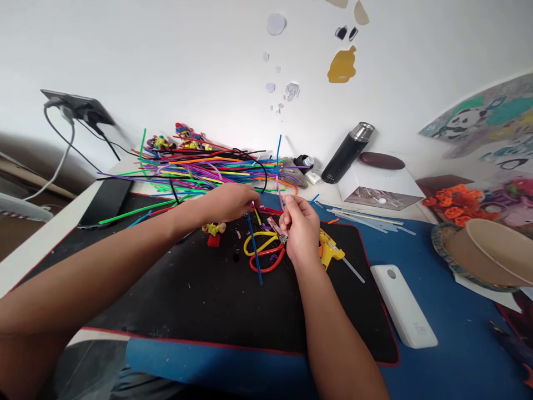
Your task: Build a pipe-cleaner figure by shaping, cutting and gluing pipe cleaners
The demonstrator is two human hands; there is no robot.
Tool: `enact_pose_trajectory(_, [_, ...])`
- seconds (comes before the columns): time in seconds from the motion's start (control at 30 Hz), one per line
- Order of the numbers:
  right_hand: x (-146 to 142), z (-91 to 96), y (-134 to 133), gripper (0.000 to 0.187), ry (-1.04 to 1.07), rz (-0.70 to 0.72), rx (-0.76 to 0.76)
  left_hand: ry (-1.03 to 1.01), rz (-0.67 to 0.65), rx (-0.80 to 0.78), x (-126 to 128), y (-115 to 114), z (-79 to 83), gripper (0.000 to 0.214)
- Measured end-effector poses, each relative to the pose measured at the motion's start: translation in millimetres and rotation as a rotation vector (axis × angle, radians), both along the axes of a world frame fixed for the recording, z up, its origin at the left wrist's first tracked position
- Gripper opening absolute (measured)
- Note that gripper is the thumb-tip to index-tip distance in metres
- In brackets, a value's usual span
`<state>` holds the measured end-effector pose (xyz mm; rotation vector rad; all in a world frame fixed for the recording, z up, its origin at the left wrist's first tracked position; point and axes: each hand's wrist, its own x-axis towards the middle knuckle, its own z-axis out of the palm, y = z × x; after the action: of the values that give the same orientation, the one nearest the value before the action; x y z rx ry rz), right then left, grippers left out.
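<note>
My right hand is closed in a pinch at the lower end of a pink pipe cleaner. A blue stem rises above the pink one; whether they are joined I cannot tell. My left hand reaches over the mat with bent fingers pressed together, and what they hold is hidden. Beneath it, a blue pipe cleaner crosses scissors with yellow and red handles. A small yellow and red pipe-cleaner figure stands under my left wrist. Beside my right hand lies a yellow glue gun.
A pile of colourful pipe cleaners lies along the wall. A black bottle leans by a white box. A white power bank rests right of the black mat. A phone lies left; a bowl stands right.
</note>
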<state>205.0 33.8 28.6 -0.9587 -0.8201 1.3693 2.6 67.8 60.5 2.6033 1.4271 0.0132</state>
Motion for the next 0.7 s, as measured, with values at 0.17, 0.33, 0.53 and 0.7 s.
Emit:
enact_pose_trajectory(0.17, [-2, 0.5, -1, 0.031, 0.004, 0.021, -0.002, 0.074, -0.116, 0.016, 9, 22, -17.4, 0.026])
enact_pose_trajectory(0.33, [-4, 0.7, -4, 0.03, -0.01, 0.045, 0.021, 0.097, -0.182, 0.017, 10, 31, -31.7, 0.018])
enact_pose_trajectory(0.53, [-5, -0.9, -6, 0.028, -0.023, 0.061, 0.018, 0.007, -0.175, 0.056, 9, 32, -25.9, 0.017])
enact_pose_trajectory(0.7, [-6, -2.3, -7, 0.028, -0.028, 0.065, 0.007, -0.303, 0.012, 0.1, -8, 23, 5.1, 0.016])
